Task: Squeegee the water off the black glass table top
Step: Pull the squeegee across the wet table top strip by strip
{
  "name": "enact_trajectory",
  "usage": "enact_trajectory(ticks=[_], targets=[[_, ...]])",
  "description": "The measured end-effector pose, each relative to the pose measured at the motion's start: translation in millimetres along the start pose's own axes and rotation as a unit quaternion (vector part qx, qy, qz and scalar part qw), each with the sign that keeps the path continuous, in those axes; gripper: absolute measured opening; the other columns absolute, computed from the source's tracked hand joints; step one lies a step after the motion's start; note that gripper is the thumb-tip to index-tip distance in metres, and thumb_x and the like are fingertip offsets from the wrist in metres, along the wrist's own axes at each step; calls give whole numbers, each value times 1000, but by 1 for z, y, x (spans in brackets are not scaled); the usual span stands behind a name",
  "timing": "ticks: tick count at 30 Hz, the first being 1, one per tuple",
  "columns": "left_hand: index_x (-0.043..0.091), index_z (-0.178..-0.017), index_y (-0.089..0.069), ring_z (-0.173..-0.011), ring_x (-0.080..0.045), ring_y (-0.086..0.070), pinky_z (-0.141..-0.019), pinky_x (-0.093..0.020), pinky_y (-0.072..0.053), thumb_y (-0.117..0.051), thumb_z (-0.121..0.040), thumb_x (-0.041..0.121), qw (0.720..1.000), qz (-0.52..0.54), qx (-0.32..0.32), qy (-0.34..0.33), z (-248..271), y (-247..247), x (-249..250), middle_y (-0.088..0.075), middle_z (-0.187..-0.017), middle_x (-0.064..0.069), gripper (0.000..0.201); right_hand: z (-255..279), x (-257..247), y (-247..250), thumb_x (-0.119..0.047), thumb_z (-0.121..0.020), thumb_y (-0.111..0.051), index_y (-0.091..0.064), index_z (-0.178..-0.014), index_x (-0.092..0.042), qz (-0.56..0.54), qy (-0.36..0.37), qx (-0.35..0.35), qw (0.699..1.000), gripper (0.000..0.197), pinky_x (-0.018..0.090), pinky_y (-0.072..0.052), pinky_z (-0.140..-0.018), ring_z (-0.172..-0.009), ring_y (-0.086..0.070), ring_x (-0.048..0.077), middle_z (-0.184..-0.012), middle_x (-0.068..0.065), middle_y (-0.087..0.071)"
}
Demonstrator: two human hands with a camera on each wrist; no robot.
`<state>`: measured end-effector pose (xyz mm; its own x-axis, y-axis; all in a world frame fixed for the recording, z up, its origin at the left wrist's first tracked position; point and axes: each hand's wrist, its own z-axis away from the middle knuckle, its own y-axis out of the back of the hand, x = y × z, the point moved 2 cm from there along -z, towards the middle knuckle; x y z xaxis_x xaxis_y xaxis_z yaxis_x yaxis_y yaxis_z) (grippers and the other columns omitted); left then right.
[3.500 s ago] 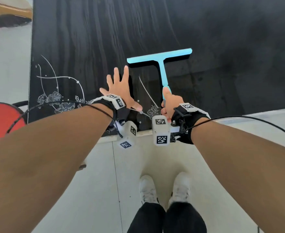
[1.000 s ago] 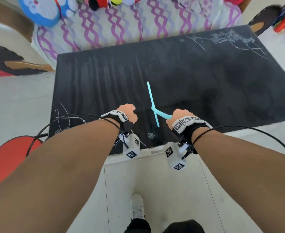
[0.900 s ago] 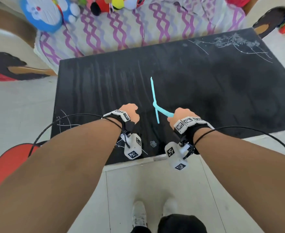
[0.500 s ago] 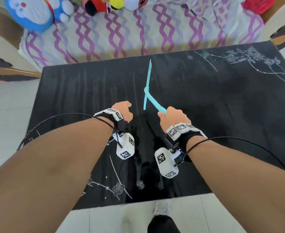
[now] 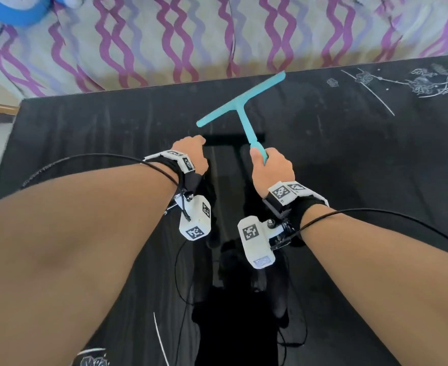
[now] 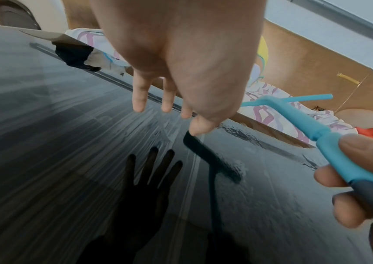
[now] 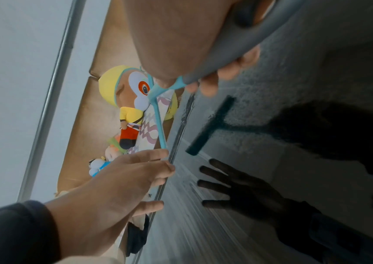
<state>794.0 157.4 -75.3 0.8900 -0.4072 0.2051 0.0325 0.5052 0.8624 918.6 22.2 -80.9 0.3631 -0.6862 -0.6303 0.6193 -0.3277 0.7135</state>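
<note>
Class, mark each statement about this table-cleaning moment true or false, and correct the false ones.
1. The right hand grips the turquoise squeegee by its handle. True.
2. The squeegee's blade lies flat on the black glass table top. False: it is lifted off the glass, its shadow apart below it.
3. The left hand holds a cloth. False: it holds nothing, fingers spread.
4. A patterned sofa cover lies beyond the table's far edge. True.
</note>
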Motion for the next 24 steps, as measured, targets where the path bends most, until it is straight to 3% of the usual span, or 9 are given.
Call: enact_trajectory(ticks=[3,5,7,10,16,20,24], targets=[[15,-151,-22,-123,-37,-49,-98,-41,-44,-51,-86,4,1000,-7,24,-4,-39,-9,-8,-47,-139,-16,72,-29,3,-21,-42,-101,-40,-56,-103,-11,-35,5,26,999,35,30,-28,-51,-64,-50,17,-76,-4,-53],[17,-151,-17,-128,-40,-41,-100,-44,-41,-56,-86,6,999,-28,17,0,-61,-10,-16,-37,-147,-14,76,-43,0,-30,-38,-102,-41,-56,-119,-15,-55,30,30,998,32,28,-33,-62,-74,-53,20,-87,-2,-58],[17,-151,-18,-130,-43,-38,-102,-47,-40,-65,-85,16,998,-64,-6,2,-80,-7,-24,-32,-149,-13,81,-55,-5,-37,-34,-102,-42,-51,-133,-21,-70,57,30,995,35,29,-39,-71,-82,-55,19,-98,0,-62],[16,-148,-27,-128,-44,-40,-101,-51,-41,-81,-72,34,993,-113,-15,-4,-102,4,-30,-36,-144,-16,95,-75,-16,-49,-30,-103,-39,-38,-147,-33,-102,65,23,992,44,40,-52,-84,-87,-66,28,-102,6,-67],[13,-146,-26,-128,-42,-41,-102,-53,-42,-90,-41,51,989,-140,-48,-17,-127,20,-32,-36,-142,-18,128,-111,-40,-64,-29,-103,-35,-30,-148,-45,-95,60,-13,994,48,49,-58,-74,-73,-66,31,-88,11,-67],[12,-138,-36,-120,-41,-46,-96,-53,-47,-87,-34,58,986,-152,-65,-10,-135,23,-35,-35,-135,-15,125,-129,-57,-74,-29,-102,-34,-27,-149,-47,-69,55,-48,995,50,50,-58,-74,-71,-65,34,-90,12,-68],[12,-109,-44,-107,-39,-46,-86,-51,-50,-87,-26,59,984,-170,-56,-12,-142,22,-34,-38,-118,-13,104,-140,-69,-80,-29,-102,-34,-26,-148,-47,-63,40,-54,996,51,50,-57,-79,-80,-67,36,-95,12,-69]])
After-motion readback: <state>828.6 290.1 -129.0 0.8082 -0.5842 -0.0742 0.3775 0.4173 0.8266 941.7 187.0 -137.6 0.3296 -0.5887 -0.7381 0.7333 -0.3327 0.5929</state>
